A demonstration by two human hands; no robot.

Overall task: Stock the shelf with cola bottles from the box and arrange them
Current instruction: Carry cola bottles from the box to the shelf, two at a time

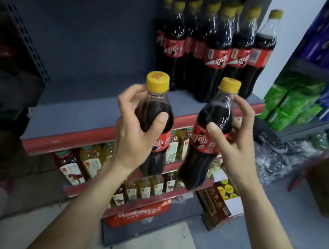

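Step in hand: carrying. Left hand grips one cola bottle, right hand another, fingers curled round each, before the shelf. Next: set both upright beside the stocked row.

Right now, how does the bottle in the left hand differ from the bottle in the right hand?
The bottle in the left hand stands nearly upright; the bottle in the right hand leans, its cap toward the right. The left hand wraps round its bottle's shoulder and covers much of the label; the right hand pinches its bottle more loosely, so more of the label shows. Both are dark cola bottles with yellow caps and red labels.
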